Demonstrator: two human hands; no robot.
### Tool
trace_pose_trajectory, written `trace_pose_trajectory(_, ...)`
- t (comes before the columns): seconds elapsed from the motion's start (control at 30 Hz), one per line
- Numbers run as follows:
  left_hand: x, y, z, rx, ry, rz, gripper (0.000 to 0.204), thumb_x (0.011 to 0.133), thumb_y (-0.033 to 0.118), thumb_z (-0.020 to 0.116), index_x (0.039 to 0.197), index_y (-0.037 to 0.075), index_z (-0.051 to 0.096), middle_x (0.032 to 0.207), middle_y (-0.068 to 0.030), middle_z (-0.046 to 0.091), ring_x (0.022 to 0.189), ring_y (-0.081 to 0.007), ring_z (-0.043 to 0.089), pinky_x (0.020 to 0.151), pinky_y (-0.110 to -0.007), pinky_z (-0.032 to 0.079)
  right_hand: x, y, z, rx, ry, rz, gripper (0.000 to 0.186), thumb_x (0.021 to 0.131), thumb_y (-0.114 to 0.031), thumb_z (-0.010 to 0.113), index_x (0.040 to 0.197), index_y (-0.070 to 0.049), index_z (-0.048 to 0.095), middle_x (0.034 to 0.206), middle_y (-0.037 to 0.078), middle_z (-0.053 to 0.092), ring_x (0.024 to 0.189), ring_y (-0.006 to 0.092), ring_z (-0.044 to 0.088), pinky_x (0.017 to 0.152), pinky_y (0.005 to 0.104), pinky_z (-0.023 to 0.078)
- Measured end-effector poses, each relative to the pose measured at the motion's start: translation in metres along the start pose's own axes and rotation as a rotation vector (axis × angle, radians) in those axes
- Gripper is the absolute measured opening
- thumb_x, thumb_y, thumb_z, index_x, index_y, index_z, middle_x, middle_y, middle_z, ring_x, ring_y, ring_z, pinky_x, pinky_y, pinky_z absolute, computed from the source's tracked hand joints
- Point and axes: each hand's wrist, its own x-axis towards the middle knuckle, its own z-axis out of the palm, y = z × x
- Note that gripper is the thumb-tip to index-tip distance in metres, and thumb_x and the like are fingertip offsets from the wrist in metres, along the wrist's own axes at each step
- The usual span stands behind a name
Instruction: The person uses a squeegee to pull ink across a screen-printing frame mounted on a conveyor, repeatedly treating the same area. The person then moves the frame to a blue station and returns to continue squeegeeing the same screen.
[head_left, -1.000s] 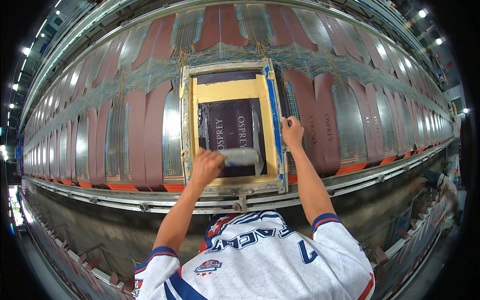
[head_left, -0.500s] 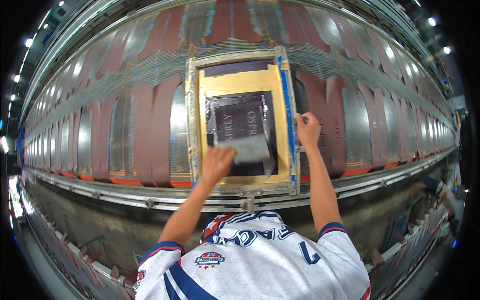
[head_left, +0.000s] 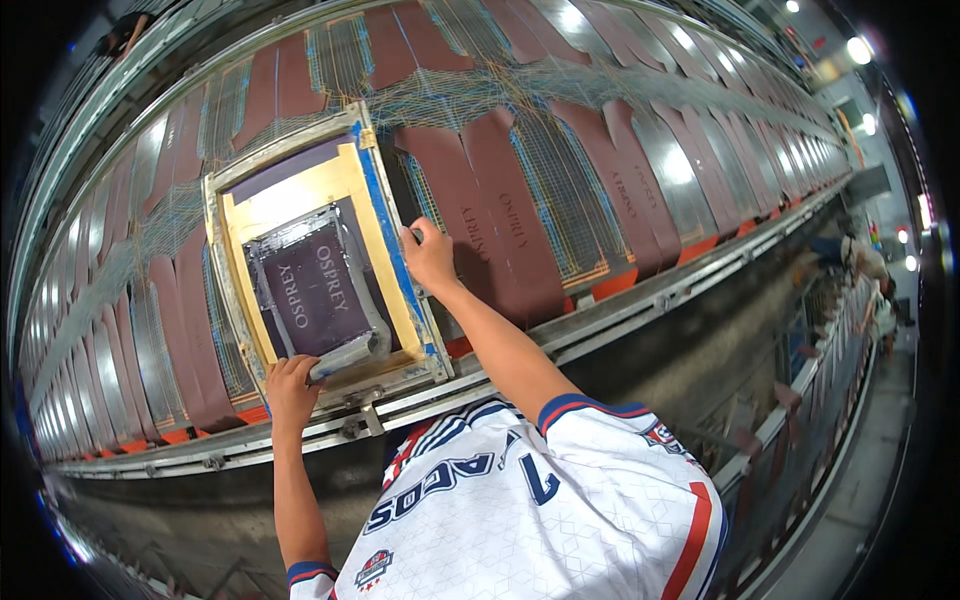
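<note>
A screen-printing frame [head_left: 284, 145] lies on the long table, with yellow tape round a dark purple mesh window [head_left: 310, 295] that carries pale lettering. My left hand [head_left: 292, 388] is closed on one end of a squeegee [head_left: 346, 358], which lies across the window's near edge. Dark wet ink shows along the window's sides. At the frame's right rail, beside the blue tape, my right hand [head_left: 430, 260] is closed on the frame's edge. A small dark piece shows between its fingers; its kind is unclear.
Maroon fabric panels [head_left: 505, 225] lie in rows on the table, several with dark printing. A metal rail [head_left: 600, 333] runs along the near edge, with a clamp [head_left: 372, 415] below the frame. Another person [head_left: 860, 262] stands far right, and a person's arm [head_left: 138, 30] shows far left.
The squeegee in my left hand has come down from mid-window to its near edge. My right hand stays at the frame's right rail. The view has turned and shifted, with printed panels showing to the right.
</note>
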Motion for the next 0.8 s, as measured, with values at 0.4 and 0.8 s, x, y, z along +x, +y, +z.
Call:
trace_pose_trajectory(0.4, 0.02, -0.047, 0.005, -0.152, -0.121, 0.092, 0.028, 0.066, 0.022, 0.087, 0.088, 0.01, 0.074, 0.081, -0.0072, 0.069, 0.08, -0.0285, 0.067, 0.076, -0.042, 0.048, -0.006, -0.004, 0.005, -0.376, -0.002, 0.108, 0.028, 0.096, -0.032, 0.064, 0.098, -0.004, 0.065, 0.076, 0.022, 0.066, 0.073, 0.0415, 0.066, 0.069, 0.0535, 0.051)
trace_pose_trajectory(0.8, 0.24, -0.166, -0.015, -0.085, -0.024, 0.122, 0.032, 0.069, 0.035, 0.087, 0.082, 0.008, 0.073, 0.073, -0.0126, 0.069, 0.073, -0.0351, 0.068, 0.068, -0.046, 0.054, 0.1, -0.136, 0.112, -0.733, -0.791, -0.51, 0.042, 0.082, -0.041, 0.077, 0.102, -0.004, 0.07, 0.097, 0.021, 0.072, 0.096, 0.04, 0.069, 0.086, 0.047, 0.054)
